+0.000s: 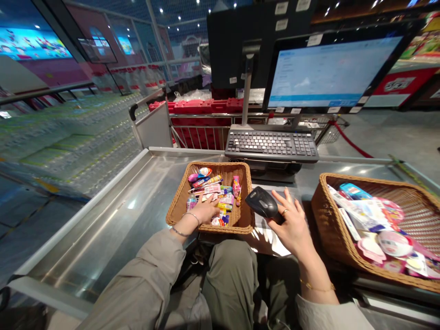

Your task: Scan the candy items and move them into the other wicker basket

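Observation:
My left hand (205,210) reaches into a small wicker basket (178,197) full of several colourful small packets (220,190); its fingers curl among them, and what they hold is hidden. My right hand (292,224) grips a black handheld barcode scanner (261,202) just right of that basket, over the steel counter. A ring shows on one finger and a bracelet on each wrist.
A larger wicker basket (422,215) with pink and white packaged items (378,229) stands at the right. A keyboard (271,145) and monitor (332,71) sit behind. The steel counter (113,224) stretches left, with a raised rim. Red carts stand beyond.

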The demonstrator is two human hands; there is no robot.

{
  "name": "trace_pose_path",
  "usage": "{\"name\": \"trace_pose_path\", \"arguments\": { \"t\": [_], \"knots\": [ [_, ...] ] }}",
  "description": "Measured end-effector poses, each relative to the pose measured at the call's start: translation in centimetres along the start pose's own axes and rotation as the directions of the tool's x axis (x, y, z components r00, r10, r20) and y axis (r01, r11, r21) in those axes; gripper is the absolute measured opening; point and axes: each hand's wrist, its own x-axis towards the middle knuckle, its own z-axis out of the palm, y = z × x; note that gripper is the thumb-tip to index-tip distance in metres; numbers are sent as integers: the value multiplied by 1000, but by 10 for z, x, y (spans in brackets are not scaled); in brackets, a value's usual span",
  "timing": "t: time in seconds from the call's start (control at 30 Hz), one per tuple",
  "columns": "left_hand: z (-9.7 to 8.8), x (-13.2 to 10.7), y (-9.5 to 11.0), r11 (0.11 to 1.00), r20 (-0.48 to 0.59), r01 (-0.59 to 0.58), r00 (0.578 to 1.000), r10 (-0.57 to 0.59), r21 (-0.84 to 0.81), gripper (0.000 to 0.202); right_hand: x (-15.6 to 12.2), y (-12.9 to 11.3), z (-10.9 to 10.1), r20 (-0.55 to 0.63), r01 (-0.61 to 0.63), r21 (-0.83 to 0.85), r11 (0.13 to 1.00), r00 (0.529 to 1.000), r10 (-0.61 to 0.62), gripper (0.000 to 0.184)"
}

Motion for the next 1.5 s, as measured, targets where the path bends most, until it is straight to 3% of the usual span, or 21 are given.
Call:
{"name": "trace_pose_path", "arguments": {
  "t": [0.1, 0.23, 0.47, 0.63, 0.83, 1.03, 1.27, 1.4, 1.5],
  "knots": [
    [2, 2, 1, 1000, 18, 2, 1000, -2, 17, 37, 0, -1, 0, 7, -2, -1, 1000, 1000, 2, 33],
    [3, 5, 2, 1000, -4, -12, 1000, 12, 9, 39, 0, -3, 0, 8, -5, 1, 1000, 1000, 5, 33],
    [3, 7, 3, 1000, 55, 27, 998, -27, 14, 30, 1, -4, -1, 3, 3, 3, 1000, 1000, -3, 31],
    [2, 7, 5, 1000, 28, -29, 999, 29, 1, 22, 1, -2, 0, -6, 19, -4, 1000, 1000, -19, 33],
    [-9, -2, 1, 998, -119, -3, 993, -5, -69, 32, -1, 2, -1, -44, 39, -14, 999, 998, -40, 33],
    [-34, -8, 0, 981, -300, 36, 949, -94, -193, 40, -2, 6, -2, -65, 29, -17, 999, 997, -30, 29],
    [-60, -10, 6, 930, -475, -97, 875, -89, -353, 34, -1, 7, -4, -96, 13, -15, 1000, 995, -14, 30],
    [-65, -7, 9, 858, -520, -202, 850, -86, -472, 56, -3, 7, -5, -132, 16, -20, 1000, 991, -18, 33],
    [-68, -5, 13, 864, -567, -248, 822, -52, -438, 66, -4, 8, -6, -148, 14, -24, 1000, 989, -17, 35]
  ]
}}
